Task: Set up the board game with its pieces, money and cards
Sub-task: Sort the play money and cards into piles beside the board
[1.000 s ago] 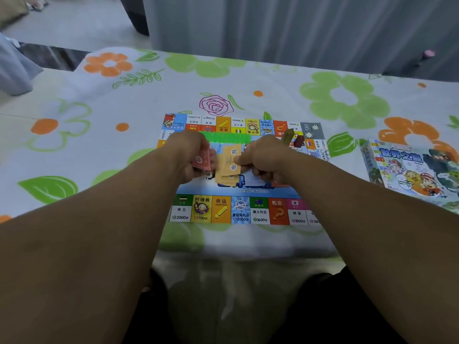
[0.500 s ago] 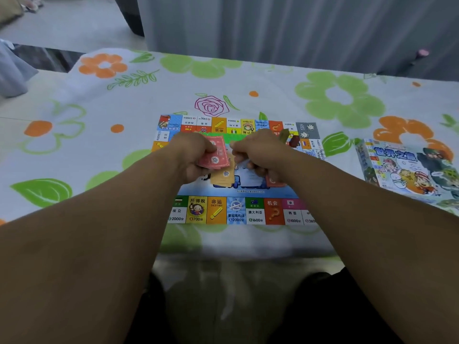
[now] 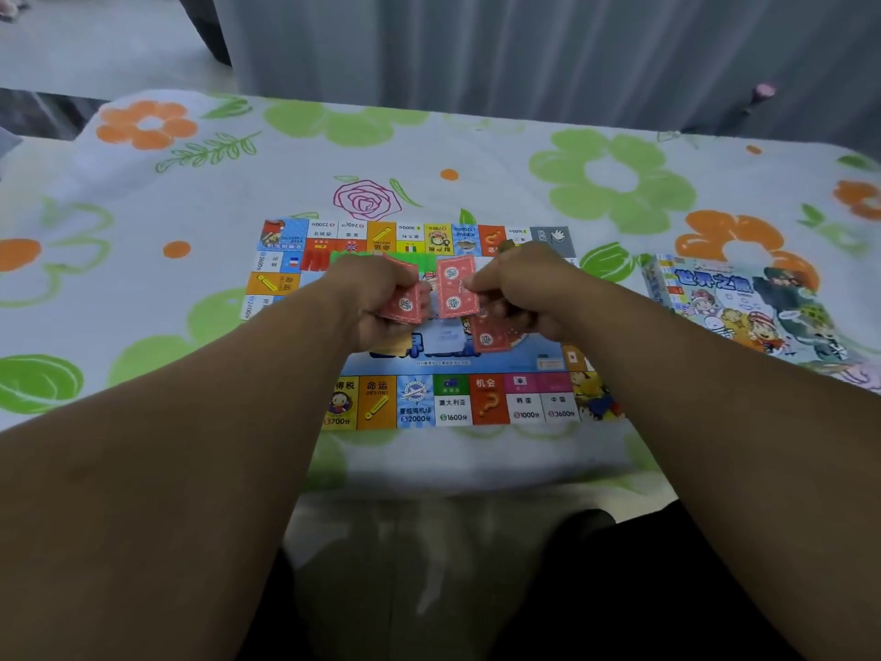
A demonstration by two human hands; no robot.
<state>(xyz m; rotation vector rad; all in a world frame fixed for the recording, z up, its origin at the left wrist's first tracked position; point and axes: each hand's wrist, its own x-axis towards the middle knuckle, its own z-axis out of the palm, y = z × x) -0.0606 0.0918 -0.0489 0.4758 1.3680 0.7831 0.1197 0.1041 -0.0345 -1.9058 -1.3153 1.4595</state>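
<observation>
Right now I have both hands over the middle of the flat, colourful paper game board [image 3: 414,403], which lies on the floral cloth-covered counter [image 3: 476,150]. My left hand [image 3: 376,298] has its grip closed on a small stack of red paper notes [image 3: 405,305] low in its fist. My right hand [image 3: 519,288] pinches a single red note [image 3: 455,286] between thumb and fingertips, standing nearly upright, long axis running toward the top of the frame. More red notes [image 3: 491,336] lie beneath the right hand; whether the hand holds them or they rest on the board, I cannot tell. The single note sits just right of the left-hand stack, close but apart, so I judge the coming move turns on that small sideways gap, and the right hand is the one nearest to close it. The illustrated cardboard game box [image 3: 743,307] lies at the right of the frame, well apart from both hands.
</observation>
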